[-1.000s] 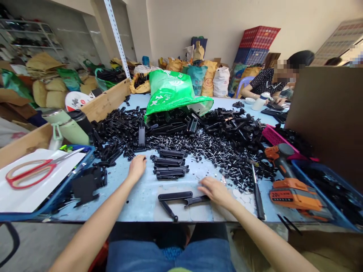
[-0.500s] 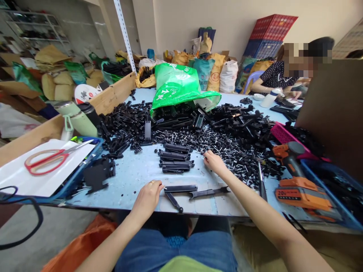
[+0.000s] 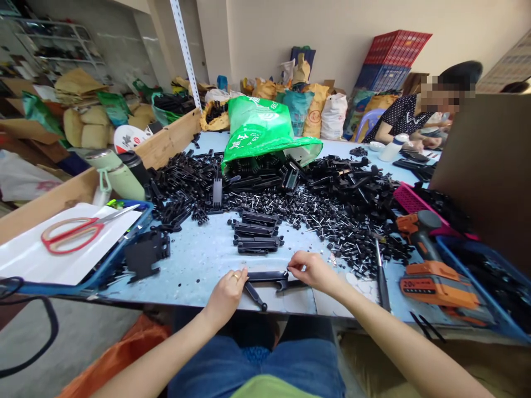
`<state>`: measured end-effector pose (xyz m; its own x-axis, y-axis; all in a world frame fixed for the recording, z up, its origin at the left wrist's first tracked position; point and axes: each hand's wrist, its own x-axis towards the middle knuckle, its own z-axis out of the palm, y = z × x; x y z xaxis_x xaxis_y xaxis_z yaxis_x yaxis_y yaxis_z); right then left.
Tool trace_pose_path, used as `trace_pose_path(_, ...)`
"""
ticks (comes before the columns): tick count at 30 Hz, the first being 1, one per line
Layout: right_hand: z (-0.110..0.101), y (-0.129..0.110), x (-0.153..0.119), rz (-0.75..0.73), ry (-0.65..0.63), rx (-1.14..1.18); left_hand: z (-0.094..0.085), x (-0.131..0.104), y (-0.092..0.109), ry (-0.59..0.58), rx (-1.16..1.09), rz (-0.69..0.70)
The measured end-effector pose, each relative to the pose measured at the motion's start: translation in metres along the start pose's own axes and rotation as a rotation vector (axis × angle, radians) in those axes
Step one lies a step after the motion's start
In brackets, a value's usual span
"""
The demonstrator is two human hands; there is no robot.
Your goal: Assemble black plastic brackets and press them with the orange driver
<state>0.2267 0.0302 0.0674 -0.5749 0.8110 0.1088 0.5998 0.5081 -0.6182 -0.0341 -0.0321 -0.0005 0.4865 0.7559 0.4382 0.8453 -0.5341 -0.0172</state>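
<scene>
At the table's front edge my left hand [image 3: 228, 290] is closed in a pinch on the left end of a long black plastic bar [image 3: 267, 276]. My right hand [image 3: 312, 270] has its fingertips pinched together at the bar's right end; whatever they hold is too small to make out. From under the bar's left end a black arm with a round tip [image 3: 256, 296] slants toward me. Another black piece [image 3: 282, 284] lies by the right end, partly hidden by my right hand. Behind, several assembled black parts [image 3: 258, 244] lie in a stacked row.
Small pins and black bits [image 3: 327, 221] are heaped behind my right hand, with larger black parts [image 3: 182, 177] beyond. An orange power drill [image 3: 440, 284] and a hammer [image 3: 382, 276] lie to the right. Scissors [image 3: 74, 235] rest at left. A co-worker [image 3: 409, 119] sits across the table.
My right hand has come back from the pin heap to the bar's right end, covering part of the piece there. My left hand stays at the left end.
</scene>
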Motion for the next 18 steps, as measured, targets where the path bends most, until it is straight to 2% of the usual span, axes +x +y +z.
trace_pose_path(6,0.025,0.007,-0.015,-0.190,-0.078,-0.259,-0.012,-0.001,0.012,0.061,-0.011,-0.090)
trace_pose_path(10,0.032,0.025,-0.034,-0.183,-0.004,-0.340,-0.007,0.019,0.029,-0.059,-0.110,0.090)
trace_pose_path(12,0.029,0.035,-0.040,-0.091,0.046,-0.473,0.001,0.037,0.034,-0.149,-0.129,0.113)
trace_pose_path(15,0.014,0.039,-0.044,0.010,0.079,-0.607,0.004,0.060,0.034,-0.235,-0.151,0.025)
trace_pose_path(18,-0.007,0.018,-0.046,-0.140,0.066,-0.467,-0.019,0.064,0.035,-0.170,-0.318,-0.029)
